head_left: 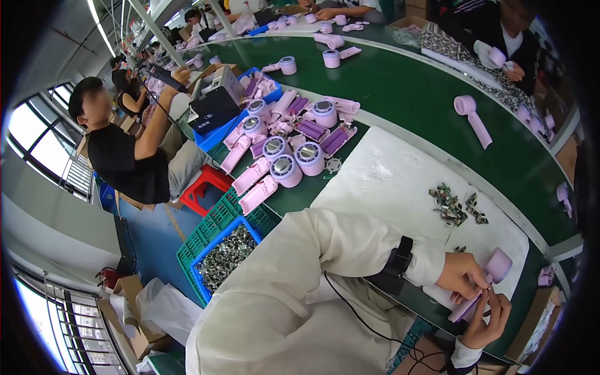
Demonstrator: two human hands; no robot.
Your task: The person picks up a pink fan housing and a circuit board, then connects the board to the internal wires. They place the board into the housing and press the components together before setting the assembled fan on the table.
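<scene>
A lilac handheld fan lies at the lower right, over the corner of a white foam sheet. Its round head shows beyond my fingers, and its handle slants back toward me between my hands. My left hand is closed on the fan near the neck. From the near side, my right hand grips it too, its fingertips meeting those of my left. Whatever small part lies between the fingertips is hidden. Small circuit boards lie in a loose pile on the foam, beyond my left hand.
Left of the foam are heaped fan heads and open handle shells. A blue bin of small metallic parts stands below the bench. Along the green conveyor belt lie more fans. Co-workers sit left and across.
</scene>
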